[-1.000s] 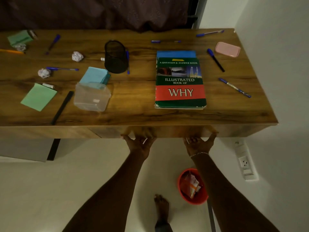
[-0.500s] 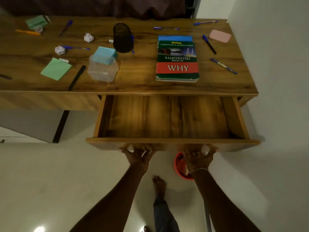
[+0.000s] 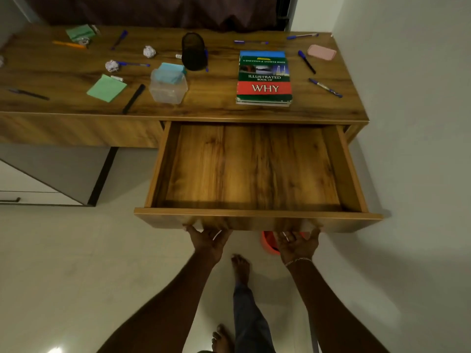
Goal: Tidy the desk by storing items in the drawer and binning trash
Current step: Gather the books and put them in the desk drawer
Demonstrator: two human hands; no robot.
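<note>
The wooden drawer [image 3: 257, 220] stands pulled far out from under the desk [image 3: 216, 108], and nothing lies inside it. My left hand [image 3: 207, 240] and my right hand [image 3: 297, 244] both grip the underside of its front panel, fingers curled under the edge. On the desk lie a book titled WHY [image 3: 263, 79], several blue pens [image 3: 325, 87], two crumpled paper balls [image 3: 149, 51] and a green notepad [image 3: 106, 87]. An orange bin [image 3: 269, 242] sits on the floor, mostly hidden by the drawer front.
A clear plastic box [image 3: 168, 86] stands over a light blue notepad, behind it a black mesh pen cup [image 3: 193, 54]. A pink case [image 3: 321, 52] lies far right, a black ruler [image 3: 133, 98] near the front edge. The white wall is close on the right.
The drawer went from closed to pulled far out, with both hands holding its front. The view drew back from the desk, and the drawer front now covers most of the orange bin.
</note>
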